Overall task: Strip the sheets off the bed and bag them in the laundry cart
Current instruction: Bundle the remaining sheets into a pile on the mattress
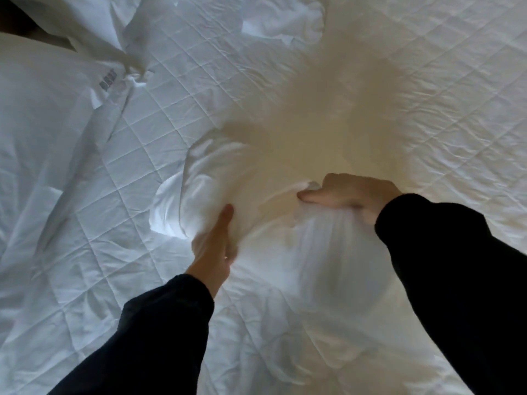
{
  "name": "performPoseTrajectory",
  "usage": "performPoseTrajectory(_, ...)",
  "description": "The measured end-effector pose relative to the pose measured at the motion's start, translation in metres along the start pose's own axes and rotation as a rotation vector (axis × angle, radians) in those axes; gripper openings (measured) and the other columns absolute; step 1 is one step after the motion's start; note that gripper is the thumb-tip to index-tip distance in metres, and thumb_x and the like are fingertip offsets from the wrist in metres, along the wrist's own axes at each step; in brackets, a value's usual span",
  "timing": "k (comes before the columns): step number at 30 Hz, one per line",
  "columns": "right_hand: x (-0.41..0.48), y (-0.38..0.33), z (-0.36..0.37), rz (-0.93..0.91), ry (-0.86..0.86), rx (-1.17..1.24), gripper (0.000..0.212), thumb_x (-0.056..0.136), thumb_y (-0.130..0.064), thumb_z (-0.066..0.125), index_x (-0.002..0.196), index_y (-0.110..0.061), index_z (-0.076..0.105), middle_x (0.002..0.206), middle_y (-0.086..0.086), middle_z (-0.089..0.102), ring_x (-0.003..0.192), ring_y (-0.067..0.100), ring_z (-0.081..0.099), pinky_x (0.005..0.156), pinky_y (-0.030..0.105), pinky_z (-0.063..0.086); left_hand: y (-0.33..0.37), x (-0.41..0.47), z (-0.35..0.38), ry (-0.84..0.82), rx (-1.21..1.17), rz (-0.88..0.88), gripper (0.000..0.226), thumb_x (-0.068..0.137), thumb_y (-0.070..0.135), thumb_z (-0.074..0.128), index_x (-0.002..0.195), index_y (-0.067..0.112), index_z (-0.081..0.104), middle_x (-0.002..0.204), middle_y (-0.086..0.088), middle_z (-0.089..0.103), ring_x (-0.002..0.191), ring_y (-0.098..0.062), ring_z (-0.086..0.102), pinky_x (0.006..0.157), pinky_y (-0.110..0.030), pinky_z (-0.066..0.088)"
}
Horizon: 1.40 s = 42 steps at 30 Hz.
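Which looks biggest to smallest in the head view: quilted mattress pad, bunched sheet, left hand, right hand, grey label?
1. quilted mattress pad, fills most of the frame
2. bunched sheet
3. left hand and right hand: look alike and are motion-blurred, so not ranked
4. grey label

A white quilted mattress fills the view, lit cool and bluish toward its left, warm and yellowish toward its right, with a dark gap beyond its upper-left corner

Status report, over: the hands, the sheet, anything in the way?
Right hand grips crumpled white fabric sheet; left hand on it, fingers hidden. Sheet bunched on quilted white mattress pad. Other white bedding far left, apart.
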State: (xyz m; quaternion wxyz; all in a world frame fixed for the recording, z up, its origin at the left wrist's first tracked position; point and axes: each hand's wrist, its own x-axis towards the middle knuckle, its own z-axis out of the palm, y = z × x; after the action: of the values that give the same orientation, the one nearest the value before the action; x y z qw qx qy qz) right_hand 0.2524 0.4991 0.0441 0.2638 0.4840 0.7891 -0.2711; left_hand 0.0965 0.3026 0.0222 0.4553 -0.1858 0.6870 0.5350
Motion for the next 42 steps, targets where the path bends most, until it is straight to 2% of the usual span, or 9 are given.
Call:
performPoseTrajectory(5,-0.020,0.031,0.043,0.042,-0.231,0.214,0.076,0.074,-0.082,0.045,0.092,-0.011,0.065,0.099,0.006,0.067,0.089,0.026,0.066,0.083,0.036,0.053,-0.015,0.010,-0.010,-0.124,0.031,0.176,0.066,0.057,0.049,0.086,0.110,0.017,0.060,0.089,-0.003,0.070,0.074,-0.021,0.064,0.064,-0.031,0.050)
performPoseTrajectory(8,-0.017,0.033,0.070,-0.008,-0.123,0.491,0.086,0.064,-0.082,0.058,0.118,-0.015,0.055,0.106,0.000,0.064,0.093,0.017,0.064,0.086,0.033,0.050,-0.037,0.006,-0.012,-0.245,0.119,0.179,0.071,0.053,0.053,0.089,0.113,0.027,0.061,0.096,-0.004,0.066,0.087,-0.024,0.056,0.077,-0.039,0.043)
performPoseTrajectory(12,-0.014,0.025,0.089,-0.056,-0.020,0.668,0.111,0.057,-0.077,0.070,0.142,-0.017,0.031,0.123,0.000,0.058,0.096,0.014,0.062,0.074,0.026,0.048,-0.047,0.012,-0.012,-0.159,0.048,0.201,0.072,0.059,0.041,0.088,0.120,0.019,0.060,0.107,0.000,0.073,0.096,-0.018,0.070,0.084,-0.038,0.056)
performPoseTrajectory(16,-0.032,0.019,0.088,-0.121,0.028,0.673,0.102,0.068,-0.062,0.073,0.149,-0.024,0.023,0.141,-0.008,0.042,0.104,0.015,0.060,0.089,0.030,0.047,-0.052,0.007,-0.011,-0.017,0.075,0.251,0.080,0.050,0.048,0.089,0.119,0.020,0.060,0.106,0.003,0.071,0.097,-0.016,0.069,0.088,-0.039,0.056)
performPoseTrajectory(21,-0.087,0.010,0.087,-0.116,0.123,0.711,0.082,0.066,-0.055,0.073,0.136,-0.028,0.040,0.125,-0.009,0.056,0.087,0.019,0.065,0.085,0.036,0.052,-0.045,-0.031,-0.029,-0.036,0.097,0.247,0.064,0.060,0.041,0.086,0.115,0.018,0.063,0.104,0.000,0.071,0.095,-0.019,0.068,0.086,-0.040,0.056)
performPoseTrajectory(26,-0.173,0.012,0.086,-0.115,0.247,0.856,0.030,0.074,-0.042,0.075,0.089,-0.032,0.052,0.081,-0.010,0.067,0.070,0.013,0.062,0.074,0.034,0.051,-0.031,-0.094,-0.051,-0.147,0.147,0.303,0.061,0.064,0.033,0.086,0.117,0.016,0.061,0.105,-0.005,0.071,0.096,-0.022,0.069,0.084,-0.040,0.057)
performPoseTrajectory(30,-0.246,0.008,0.086,-0.082,0.348,1.009,0.031,0.073,-0.042,0.075,0.095,-0.027,0.059,0.079,-0.007,0.069,0.064,0.008,0.063,0.063,0.029,0.048,-0.009,-0.154,-0.065,-0.231,0.271,0.370,0.062,0.065,0.036,0.084,0.120,0.017,0.060,0.107,0.001,0.070,0.099,-0.017,0.066,0.089,-0.037,0.054)
performPoseTrajectory(35,-0.317,0.006,0.081,0.009,0.455,1.135,0.033,0.069,-0.045,0.072,0.095,-0.028,0.061,0.089,-0.006,0.070,0.082,0.015,0.067,0.073,0.032,0.052,0.010,-0.216,-0.075,-0.390,0.373,0.317,0.086,0.045,0.051,0.084,0.120,0.018,0.058,0.110,-0.001,0.070,0.098,-0.021,0.068,0.090,-0.043,0.054)
performPoseTrajectory(42,-0.392,0.034,0.089,0.190,0.613,1.304,0.043,0.057,-0.053,0.073,0.092,-0.030,0.064,0.082,-0.002,0.071,0.074,0.019,0.067,0.072,0.039,0.054,-0.005,-0.284,-0.044,-0.485,0.510,0.347,0.054,0.072,0.030,0.082,0.116,0.013,0.056,0.110,-0.007,0.067,0.096,-0.024,0.066,0.091,-0.044,0.053)
